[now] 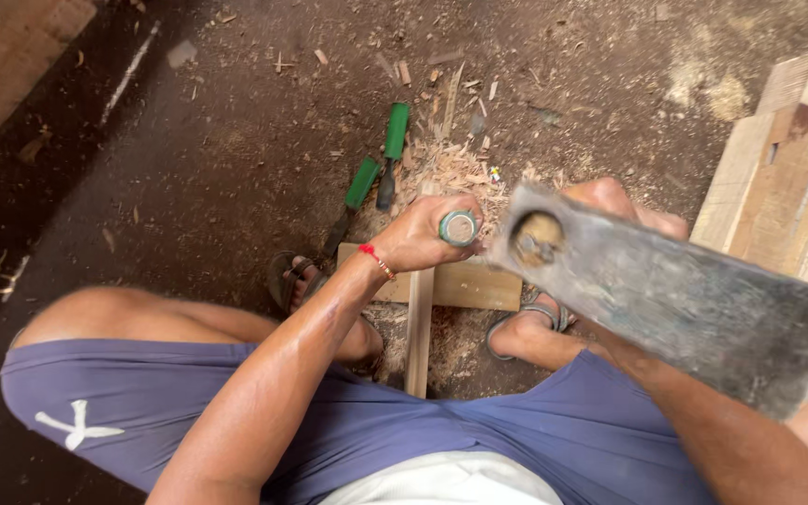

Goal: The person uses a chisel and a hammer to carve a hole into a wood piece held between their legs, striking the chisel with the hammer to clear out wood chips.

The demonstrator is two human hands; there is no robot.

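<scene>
Green-handled chisel (458, 227) at frame centre, upright on narrow wood strip (419, 327); left hand (427, 234) gripping it. Right hand (610, 201) closed around heavy metal block (675, 299), raised. Risk: off-centre blow strikes left knuckles; chisel slips toward sandalled feet (296, 281).

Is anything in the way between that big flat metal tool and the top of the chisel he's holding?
Nothing visible. The left hand grips the green-handled chisel below its end cap, which sits bare. The flat metal tool in the right hand is right beside it.
</scene>
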